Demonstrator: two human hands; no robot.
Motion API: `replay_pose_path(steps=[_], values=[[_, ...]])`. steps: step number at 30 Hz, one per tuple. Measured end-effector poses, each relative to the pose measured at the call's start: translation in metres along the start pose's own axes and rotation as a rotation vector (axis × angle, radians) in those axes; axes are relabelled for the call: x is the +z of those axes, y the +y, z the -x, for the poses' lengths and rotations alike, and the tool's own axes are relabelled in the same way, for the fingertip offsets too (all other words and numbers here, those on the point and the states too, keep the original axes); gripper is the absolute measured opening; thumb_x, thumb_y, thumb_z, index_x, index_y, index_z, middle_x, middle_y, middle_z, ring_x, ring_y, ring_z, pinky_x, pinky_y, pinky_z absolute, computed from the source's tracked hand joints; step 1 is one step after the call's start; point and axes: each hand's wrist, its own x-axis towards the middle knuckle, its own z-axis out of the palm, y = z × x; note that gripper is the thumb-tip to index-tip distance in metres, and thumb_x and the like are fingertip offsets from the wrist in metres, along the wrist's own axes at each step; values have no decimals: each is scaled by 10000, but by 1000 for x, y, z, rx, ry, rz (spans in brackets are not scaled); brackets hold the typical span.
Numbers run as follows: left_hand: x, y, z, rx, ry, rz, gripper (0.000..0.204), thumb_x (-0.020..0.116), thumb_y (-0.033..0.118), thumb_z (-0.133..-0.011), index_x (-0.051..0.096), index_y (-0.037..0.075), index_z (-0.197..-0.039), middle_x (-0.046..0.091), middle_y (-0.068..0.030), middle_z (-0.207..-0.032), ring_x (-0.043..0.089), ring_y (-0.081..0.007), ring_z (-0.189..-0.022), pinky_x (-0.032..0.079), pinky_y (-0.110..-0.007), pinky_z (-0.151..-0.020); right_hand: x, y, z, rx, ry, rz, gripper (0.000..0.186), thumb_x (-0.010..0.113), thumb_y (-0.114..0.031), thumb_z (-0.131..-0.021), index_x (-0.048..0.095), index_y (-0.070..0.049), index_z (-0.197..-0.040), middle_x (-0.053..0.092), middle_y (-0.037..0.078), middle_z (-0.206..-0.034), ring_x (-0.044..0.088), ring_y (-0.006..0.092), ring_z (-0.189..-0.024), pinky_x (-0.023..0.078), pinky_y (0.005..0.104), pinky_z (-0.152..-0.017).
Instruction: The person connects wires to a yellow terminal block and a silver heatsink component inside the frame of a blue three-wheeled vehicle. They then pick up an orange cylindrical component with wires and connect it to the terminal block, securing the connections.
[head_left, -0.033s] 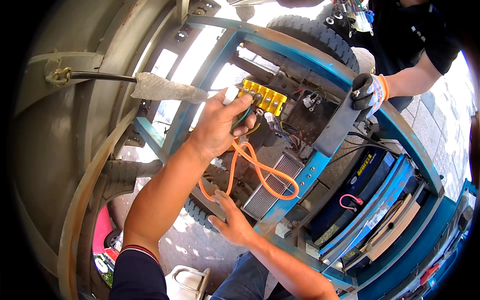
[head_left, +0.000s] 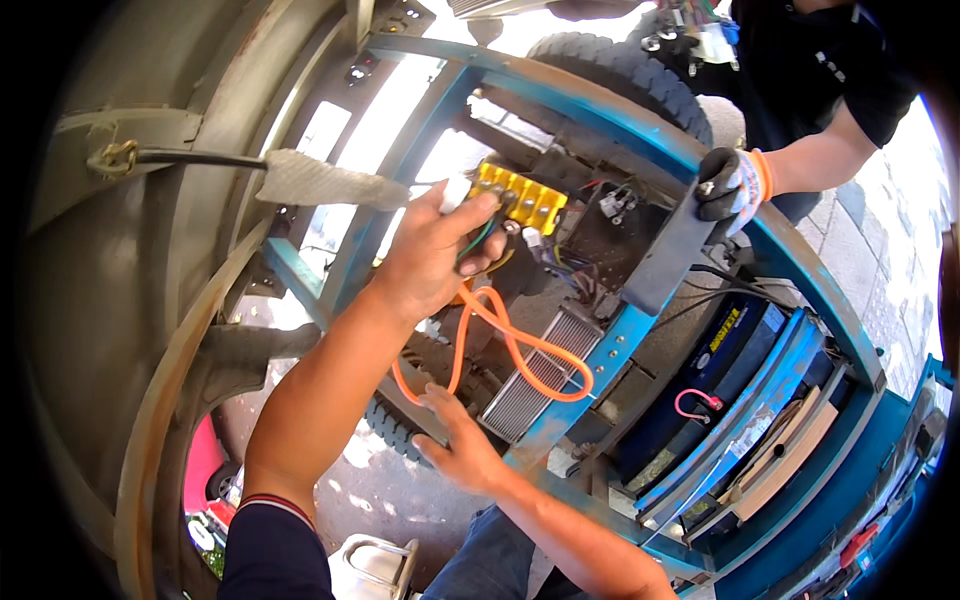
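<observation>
My left hand (head_left: 425,255) is closed around a bundle of thin wires at a yellow block (head_left: 518,197) with a row of bolt terminals. Its thumb presses against the block's lower left end. A white connector (head_left: 455,192) pokes out above the fingers, and a green wire runs under the thumb. From below this hand hangs a thick orange cable (head_left: 535,372), looping over the frame. Beside the cable's lower left bend, my right hand (head_left: 462,445) is open with fingers apart. Its fingertips come close to the cable; contact is unclear.
A blue metal frame (head_left: 590,105) surrounds the work, with a finned metal box (head_left: 540,375) inside. A co-worker's gloved hand (head_left: 730,195) rests on a dark plate (head_left: 665,255). Blue batteries (head_left: 715,350) sit at right. A foam-wrapped rod (head_left: 325,180) juts from the left panel.
The whole view has slid very slightly left. Both hands, the yellow block and the orange cable keep the same places relative to each other.
</observation>
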Motion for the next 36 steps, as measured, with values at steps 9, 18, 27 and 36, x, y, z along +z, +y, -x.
replay_pose_path(steps=[9, 18, 27, 36], values=[[-6, -2, -21, -20, -10, -59, 189, 652, 182, -998, 598, 44, -1116, 633, -21, -907, 621, -91, -696, 391, -217, -511, -204, -201, -12, -37, 52, 264, 324, 659, -184, -986, 637, 18, -1239, 738, 98, -958, 716, 188, -908, 573, 318, -808], [-4, -16, -49, -53, -14, -1, 213, 651, 153, -999, 587, 5, -1139, 661, -58, -865, 620, -85, -659, 381, -204, -482, -319, -235, -149, -345, 629, 656, 446, 761, -299, -938, 704, 64, -1191, 729, 135, -965, 662, 129, -805, 515, 256, -721], [0, -23, -51, -52, 84, 5, 207, 660, 140, -993, 577, 35, -1152, 648, -30, -911, 608, -84, -648, 362, -195, -459, -307, -200, -174, 34, 282, 338, 328, 803, -222, -910, 735, 18, -1124, 750, 55, -992, 692, 130, -873, 549, 289, -834], [-18, -28, -46, -79, 51, -39, 279, 693, 187, -982, 561, 22, -1165, 646, -26, -900, 635, -94, -703, 478, -233, -580, -307, -180, -173, 117, 168, 196, 440, 687, -308, -1007, 690, 70, -1232, 728, 75, -1087, 656, 129, -961, 534, 259, -883]])
